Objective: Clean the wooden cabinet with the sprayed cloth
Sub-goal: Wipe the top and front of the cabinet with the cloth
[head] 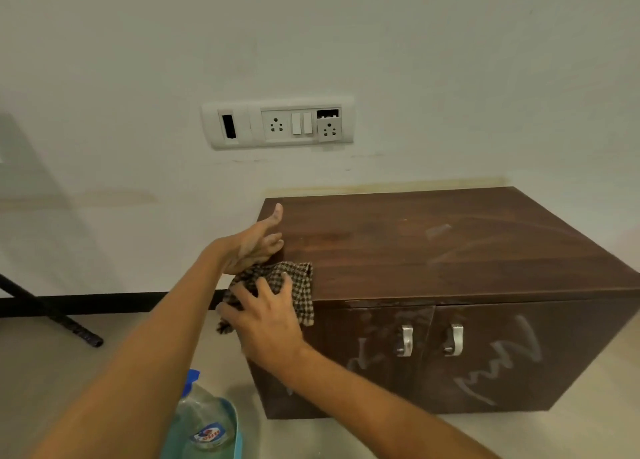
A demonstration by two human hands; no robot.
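left hand [252, 247] flat, fingers straight on cabinet [450, 250] | right hand [266, 323] presses checked cloth [298, 280], fingers spread | bottle [204, 420] label unreadable

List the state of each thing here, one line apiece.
wooden cabinet, doors look shut, front scribbled with pale marks.
cloth, crumpled over the front left corner.
left hand, open, against the cabinet's left edge.
right hand, fingers spread, pressing the cloth.
spray bottle, on the floor, untouched.
socket panel, one socket hanging loose.
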